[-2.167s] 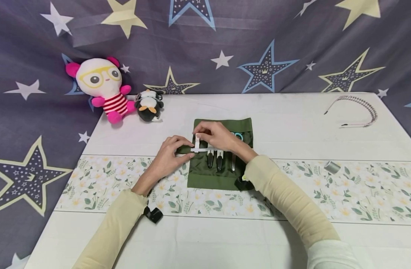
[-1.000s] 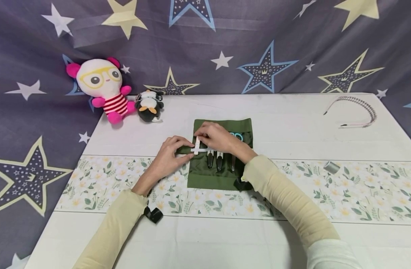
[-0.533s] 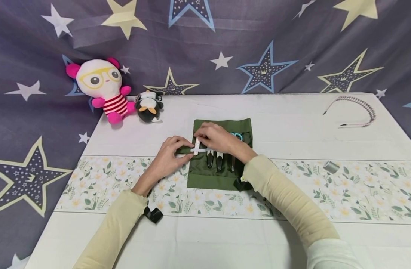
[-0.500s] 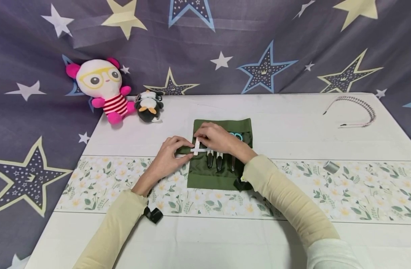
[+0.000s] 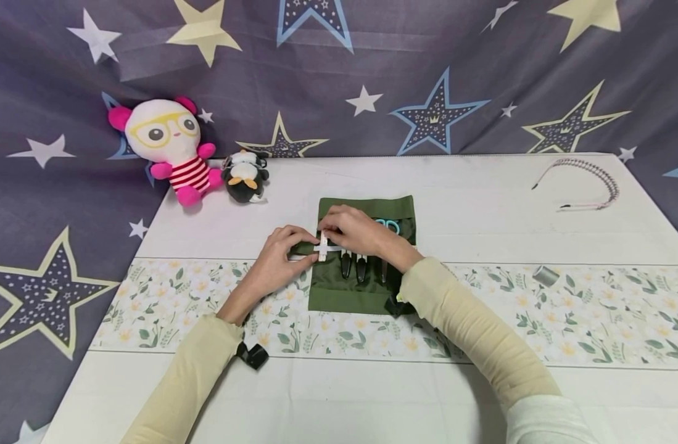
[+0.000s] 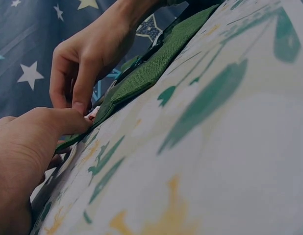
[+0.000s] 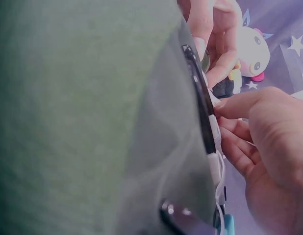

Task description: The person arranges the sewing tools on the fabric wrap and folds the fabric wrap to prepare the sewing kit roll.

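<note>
"So where's the slim white tool (image 5: 323,255)?"

"Through the white elastic band (image 5: 334,248), at the left side of the green pouch (image 5: 344,301); the right hand (image 5: 352,229) pinches its upper end."

"And the left hand (image 5: 280,256)?"

"Thumb and fingers grip the pouch's left edge, just beside it. Rightward sit two black-tipped tools (image 5: 346,265) and blue-handled scissors (image 5: 392,226)."

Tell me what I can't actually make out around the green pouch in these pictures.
- Head view: the far end of the white tool, covered by the right hand; its markings are too small to read.
- Head view: the middle of the blue-handled scissors, behind the right hand.
- Left wrist view: most of the white tool, hidden by the left hand and right hand.
- Right wrist view: the green pouch, blurred at left.
</note>
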The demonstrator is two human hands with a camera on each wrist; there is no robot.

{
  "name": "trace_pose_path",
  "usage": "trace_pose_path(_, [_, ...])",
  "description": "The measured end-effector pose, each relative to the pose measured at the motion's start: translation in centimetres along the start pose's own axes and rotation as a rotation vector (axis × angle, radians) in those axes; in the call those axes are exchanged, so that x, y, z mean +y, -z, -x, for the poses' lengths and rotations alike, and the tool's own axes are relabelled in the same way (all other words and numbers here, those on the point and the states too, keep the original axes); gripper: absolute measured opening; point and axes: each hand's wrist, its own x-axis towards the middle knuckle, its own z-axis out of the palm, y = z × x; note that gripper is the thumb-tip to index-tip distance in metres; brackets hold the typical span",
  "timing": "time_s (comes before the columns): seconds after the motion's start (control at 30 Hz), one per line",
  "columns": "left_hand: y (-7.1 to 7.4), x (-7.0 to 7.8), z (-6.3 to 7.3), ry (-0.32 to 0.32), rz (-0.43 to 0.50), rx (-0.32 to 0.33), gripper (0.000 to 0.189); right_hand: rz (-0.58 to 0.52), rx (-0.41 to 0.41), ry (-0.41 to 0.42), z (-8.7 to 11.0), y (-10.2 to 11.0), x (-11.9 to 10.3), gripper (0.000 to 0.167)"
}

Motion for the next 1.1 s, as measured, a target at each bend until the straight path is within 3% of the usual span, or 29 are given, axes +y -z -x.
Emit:
trace_pose_path(0.77, [-0.1, 0.1, 0.0, -0.016, 0.001, 0.01, 0.025, 0.014, -0.012, -0.001, 0.3, -0.1, -0.3, 0.023])
trace_pose_path(1.1, [-0.1, 0.0, 0.0, -0.006, 0.002, 0.011, 0.026, -0.055, 0.022, -0.019, 1.1, 0.7, 0.0, 0.023])
